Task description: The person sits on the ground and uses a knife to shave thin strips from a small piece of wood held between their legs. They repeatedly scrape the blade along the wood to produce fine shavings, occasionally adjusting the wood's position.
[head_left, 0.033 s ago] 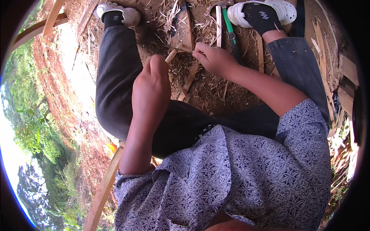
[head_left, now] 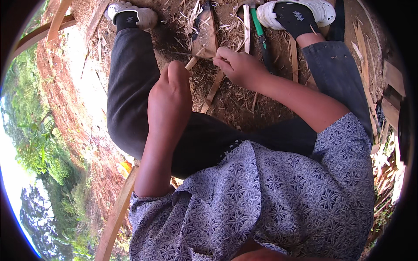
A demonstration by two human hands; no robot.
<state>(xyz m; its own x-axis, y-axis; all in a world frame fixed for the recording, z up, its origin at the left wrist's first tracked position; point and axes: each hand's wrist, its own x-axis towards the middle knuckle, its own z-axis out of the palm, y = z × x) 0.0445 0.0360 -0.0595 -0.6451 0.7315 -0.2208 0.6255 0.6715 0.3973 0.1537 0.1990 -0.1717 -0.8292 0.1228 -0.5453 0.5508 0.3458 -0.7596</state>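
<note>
My left hand (head_left: 170, 93) is closed in a fist around a pale wooden stick (head_left: 191, 63), whose far end sticks out beyond the fingers. A thin, dark, blade-like tool (head_left: 191, 55) crosses that end; whether it is a knife or a file I cannot tell. My right hand (head_left: 235, 65) pinches the tool at its right end, and the grip is hidden by the fingers. Just beyond lies a flat wooden board (head_left: 207, 37) among curled shavings, with a dark object on it.
A hammer with a green and black handle (head_left: 257, 26) lies beside my right shoe (head_left: 320, 12). Wood strips (head_left: 213, 92) and shavings cover the brown ground. At the left, a long timber (head_left: 114, 217) runs beside me; several wood pieces (head_left: 393, 78) are piled at the right.
My right hand and the thin tool have shifted slightly left across the stick. My left hand has moved barely, a touch to the left.
</note>
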